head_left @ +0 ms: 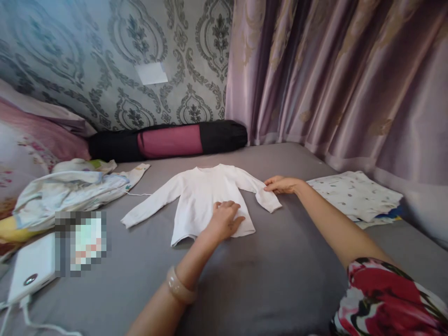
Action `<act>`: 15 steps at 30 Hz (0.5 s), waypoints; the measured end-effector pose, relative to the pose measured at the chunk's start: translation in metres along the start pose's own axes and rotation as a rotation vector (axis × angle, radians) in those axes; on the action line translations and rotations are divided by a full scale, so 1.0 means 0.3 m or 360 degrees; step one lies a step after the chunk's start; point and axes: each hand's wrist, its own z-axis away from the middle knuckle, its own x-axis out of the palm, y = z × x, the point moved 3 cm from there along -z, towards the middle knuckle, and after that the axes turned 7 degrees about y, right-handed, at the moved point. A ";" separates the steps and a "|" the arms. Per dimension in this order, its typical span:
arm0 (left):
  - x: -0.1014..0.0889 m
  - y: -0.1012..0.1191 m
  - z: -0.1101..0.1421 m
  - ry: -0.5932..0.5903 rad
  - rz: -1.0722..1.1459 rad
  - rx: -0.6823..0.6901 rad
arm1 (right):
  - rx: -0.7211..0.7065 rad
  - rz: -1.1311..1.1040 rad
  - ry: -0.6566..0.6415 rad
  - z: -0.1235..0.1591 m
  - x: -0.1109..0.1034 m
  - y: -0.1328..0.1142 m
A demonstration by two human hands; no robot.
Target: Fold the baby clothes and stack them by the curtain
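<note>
On the grey bed sheet (280, 284), mid-view from my remote seat: a white long-sleeved shirt (199, 200) laid out flat, neckline toward the wall, hem toward the wearer. The sleeve on the left side runs out straight at a slant; the sleeve on the right side (269, 200) bends partway, its cuff angled back toward the wearer.

I see the left hand (226, 221) palm down over the lower front of the shirt, fingers (227, 205) spread wide. How hard it presses, I cannot tell. A pale bangle (180, 289) circles that wrist. The right hand (283, 185) has its fingers drawn narrow, holding the bent sleeve at its outer edge. A floral garment sleeve (388, 298) covers that upper arm.

To the right I note a folded printed garment (353, 193) atop blue and yellow cloth. To the left, a rumpled heap of light clothing (75, 193); nearer, a white power bank (33, 266) with cables plugged in, just beside a pixelated patch. Behind, a black-and-pink cylindrical bag (170, 141) lies along the patterned wall (182, 60), close to the mauve curtain (301, 70).
</note>
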 end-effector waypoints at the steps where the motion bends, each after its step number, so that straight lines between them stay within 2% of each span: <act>1: 0.018 0.035 0.012 -0.0002 0.0026 0.0027 | -0.0005 0.0098 0.0044 -0.007 -0.009 -0.010; 3: 0.056 0.081 0.035 -0.0004 0.0069 0.0029 | -0.0025 0.0361 0.0234 -0.029 -0.047 -0.041; 6: 0.105 0.102 0.065 0.0038 0.0103 0.0003 | -0.0115 0.0893 0.0762 -0.063 -0.137 -0.090; 8: 0.125 0.097 0.081 0.0110 0.0117 0.0005 | -0.0147 0.1126 0.1032 -0.081 -0.186 -0.101; 11: 0.134 0.090 0.098 0.0180 0.0145 0.0025 | -0.0086 0.1187 0.1176 -0.098 -0.220 -0.067; 15: 0.123 0.101 0.106 0.0182 0.0105 0.0054 | -0.0014 0.1209 0.1342 -0.090 -0.223 -0.011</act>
